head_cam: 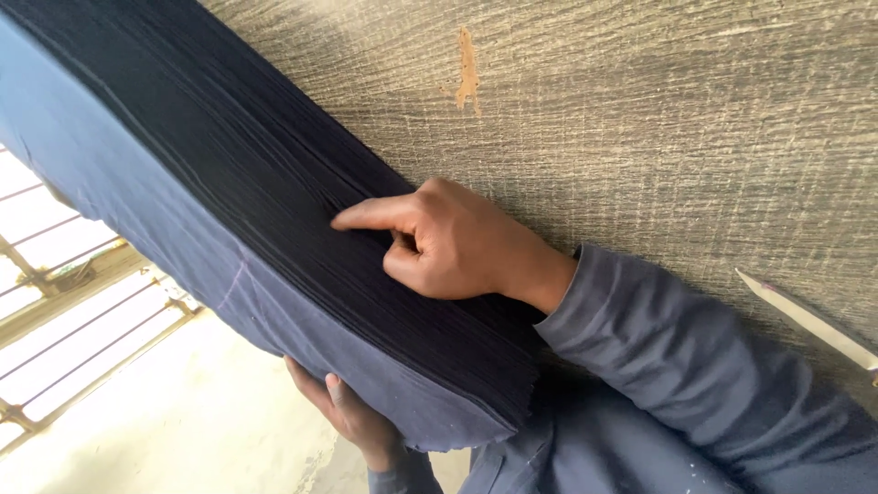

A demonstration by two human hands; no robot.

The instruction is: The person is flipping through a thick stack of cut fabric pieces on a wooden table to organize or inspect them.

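A thick stack of dark navy fabric [229, 238] is lying across the grey wood-grain tabletop [686, 137], its near edge overhanging. The left hand [352, 416] is cupping that edge from below, fingers curled under it. The right hand [448, 242] is resting on the layered edge, forefinger extended, other fingers curled in; a pale blade [809, 320] is lying at far right.

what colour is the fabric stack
Dark navy blue, its layered edge nearly black, seen in the head view.
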